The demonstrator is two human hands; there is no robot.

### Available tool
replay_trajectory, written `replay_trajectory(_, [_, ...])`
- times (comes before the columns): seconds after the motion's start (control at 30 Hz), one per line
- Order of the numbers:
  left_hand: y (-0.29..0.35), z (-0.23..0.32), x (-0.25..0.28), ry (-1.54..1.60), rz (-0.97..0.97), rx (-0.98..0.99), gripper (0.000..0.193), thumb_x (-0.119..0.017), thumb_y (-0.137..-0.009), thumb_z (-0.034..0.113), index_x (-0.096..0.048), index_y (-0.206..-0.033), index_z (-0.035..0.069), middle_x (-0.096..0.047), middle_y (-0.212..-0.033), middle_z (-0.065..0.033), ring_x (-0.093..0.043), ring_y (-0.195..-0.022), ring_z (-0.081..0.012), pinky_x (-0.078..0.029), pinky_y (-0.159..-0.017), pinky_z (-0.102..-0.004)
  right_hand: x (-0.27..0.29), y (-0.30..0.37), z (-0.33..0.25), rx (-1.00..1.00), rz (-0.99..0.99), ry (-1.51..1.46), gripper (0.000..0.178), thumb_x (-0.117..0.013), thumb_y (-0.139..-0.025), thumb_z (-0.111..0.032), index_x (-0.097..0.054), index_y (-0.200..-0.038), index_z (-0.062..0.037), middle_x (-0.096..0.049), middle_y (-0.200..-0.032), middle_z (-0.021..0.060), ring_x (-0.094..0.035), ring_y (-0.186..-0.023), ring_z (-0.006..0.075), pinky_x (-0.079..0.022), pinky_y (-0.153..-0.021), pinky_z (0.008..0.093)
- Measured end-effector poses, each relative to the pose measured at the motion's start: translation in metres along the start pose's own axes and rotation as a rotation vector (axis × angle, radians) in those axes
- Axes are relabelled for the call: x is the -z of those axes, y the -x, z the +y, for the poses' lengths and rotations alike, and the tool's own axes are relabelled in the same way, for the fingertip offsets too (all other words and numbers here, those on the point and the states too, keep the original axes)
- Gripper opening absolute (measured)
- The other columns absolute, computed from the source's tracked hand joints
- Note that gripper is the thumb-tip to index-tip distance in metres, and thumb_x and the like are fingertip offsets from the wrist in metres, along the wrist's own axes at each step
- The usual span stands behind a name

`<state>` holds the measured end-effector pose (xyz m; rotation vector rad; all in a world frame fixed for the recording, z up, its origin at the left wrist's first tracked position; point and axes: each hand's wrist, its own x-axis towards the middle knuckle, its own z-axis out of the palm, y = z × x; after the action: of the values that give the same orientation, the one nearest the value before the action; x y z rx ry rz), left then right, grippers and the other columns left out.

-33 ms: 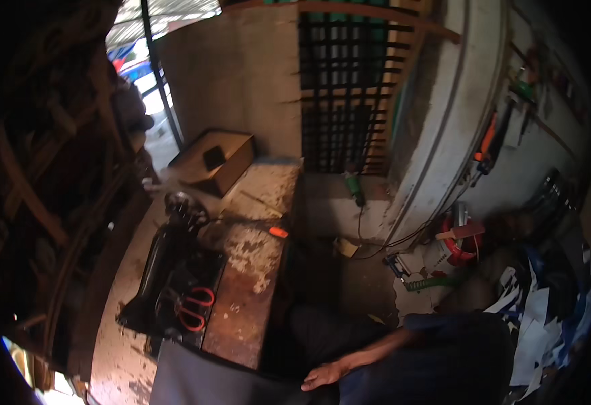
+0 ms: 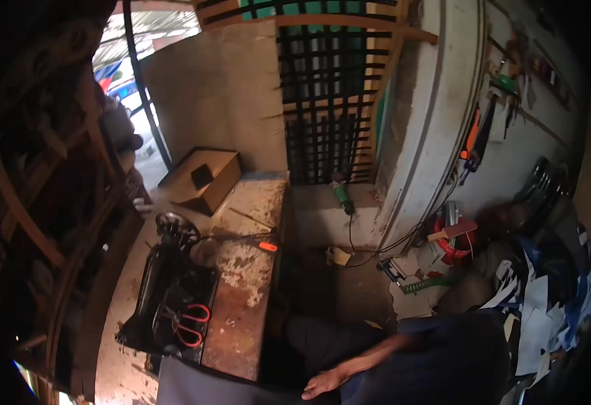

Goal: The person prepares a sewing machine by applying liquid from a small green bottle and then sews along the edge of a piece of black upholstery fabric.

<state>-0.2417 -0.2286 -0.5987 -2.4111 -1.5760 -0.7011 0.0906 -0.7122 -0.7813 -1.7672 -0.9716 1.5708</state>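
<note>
View has turned rightward; right hand at dark cloth, grip unclear; white bucket bears blurred print.

The cloth is showing dark grey and the sewing machine black; the scissors are displaying red handles. The tabletop is wearing brown with cream patches, the lattice is forming a black grid, and the coiled hose is showing green.

I cannot tell whether my right hand grips the dark cloth, which hides part of the worktop and is cropped by the lower edge.
</note>
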Motion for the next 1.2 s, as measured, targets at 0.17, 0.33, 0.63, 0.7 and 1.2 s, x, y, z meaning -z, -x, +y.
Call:
replay_trajectory(0.17, [0.012, 0.26, 0.031, 0.214, -0.266, -0.737, 0.061, -0.051, -0.104, 0.042, -0.048, -0.154, 0.005, -0.048, -0.153, -0.029, -0.043, -0.142, -0.0494, -0.033, -0.118, -0.0589, 0.041, 0.06, -0.01, -0.058, 0.152, -0.116, 0.072, -0.052, -0.097, -0.06, -0.057, -0.136, 0.0008, -0.061, -0.135, 0.0187, -0.049, -0.133, 0.0307, -0.036, -0.112, 0.0423])
replay_trajectory(0.33, [0.033, 0.346, -0.011, 0.441, -0.425, -0.889, 0.063, -0.05, -0.104, 0.045, -0.046, -0.154, 0.007, -0.046, -0.156, -0.0259, -0.041, -0.144, -0.0471, -0.032, -0.119, -0.0564, 0.081, 0.11, -0.027, 0.086, 0.271, -0.095, 0.053, -0.057, -0.097, -0.046, -0.062, -0.127, -0.0023, -0.065, -0.123, 0.0165, -0.057, -0.119, 0.0299, -0.043, -0.102, 0.0421])
replay_trajectory(0.63, [-0.006, 0.452, -0.029, 0.352, -0.254, -0.72, 0.061, -0.049, -0.104, 0.047, -0.05, -0.149, 0.006, -0.05, -0.152, -0.0263, -0.048, -0.138, -0.0457, -0.038, -0.114, -0.0555, 0.233, 0.388, -0.054, 0.649, 0.989, 0.301, 0.025, -0.063, -0.098, -0.026, -0.068, -0.113, -0.0057, -0.072, -0.104, 0.0133, -0.07, -0.098, 0.0305, -0.055, -0.084, 0.0428])
replay_trajectory(0.7, [-0.012, 0.468, -0.039, 0.343, -0.208, -0.67, 0.061, -0.049, -0.104, 0.048, -0.051, -0.148, 0.006, -0.051, -0.151, -0.0263, -0.049, -0.137, -0.0454, -0.039, -0.113, -0.0553, 0.268, 0.496, -0.046, 0.68, 1.455, 0.438, 0.032, -0.064, -0.103, -0.025, -0.066, -0.123, -0.0002, -0.072, -0.112, 0.0154, -0.071, -0.101, 0.0263, -0.056, -0.087, 0.0395])
replay_trajectory(1.2, [0.005, 0.33, -0.051, 0.33, -0.125, -0.001, 0.055, -0.046, -0.103, 0.046, -0.061, -0.136, 0.005, -0.057, -0.144, -0.0282, -0.056, -0.13, -0.0463, -0.045, -0.11, -0.0518, 0.487, 1.148, 0.111, -0.189, 2.438, 0.829, 0.056, -0.068, -0.086, -0.024, -0.063, -0.136, 0.0018, -0.071, -0.126, 0.0206, -0.068, -0.111, 0.0314, -0.053, -0.097, 0.0417])
